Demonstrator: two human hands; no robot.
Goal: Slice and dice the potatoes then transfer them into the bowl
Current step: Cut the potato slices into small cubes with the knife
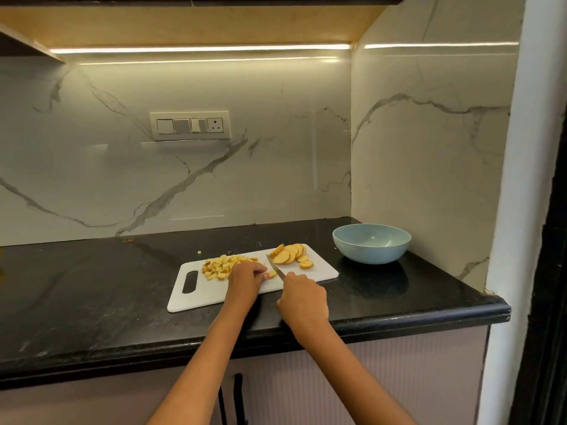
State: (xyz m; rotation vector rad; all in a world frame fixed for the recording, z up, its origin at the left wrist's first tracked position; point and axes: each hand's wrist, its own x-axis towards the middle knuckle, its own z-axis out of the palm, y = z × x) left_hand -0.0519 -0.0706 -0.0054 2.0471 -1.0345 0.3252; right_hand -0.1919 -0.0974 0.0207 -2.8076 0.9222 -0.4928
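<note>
Head view looks down on my two hands at a white cutting board lying on the black table. My right hand is wrapped round the handle of a knife; the handle is hidden in my fist, and the blade points away from me and to the left, its tip near the pile of round potato slices. My left hand lies on the board with fingers curled down over a small potato piece, which sits just beside the blade on its left; I cannot tell how firmly the fingers press it. I see a heap of diced potato on the left part of the board, touching my left hand's far side. The slices lie overlapped at the board's far right corner, some leaning on each other, two smaller ones flat in front of them. One stray bit of potato sits on the table just beyond the board's far edge. The light blue bowl stands on the table to the right of the board, near its corner and apart from it; I see nothing inside it. Behind the table rises a marble wall with a switch panel
</note>
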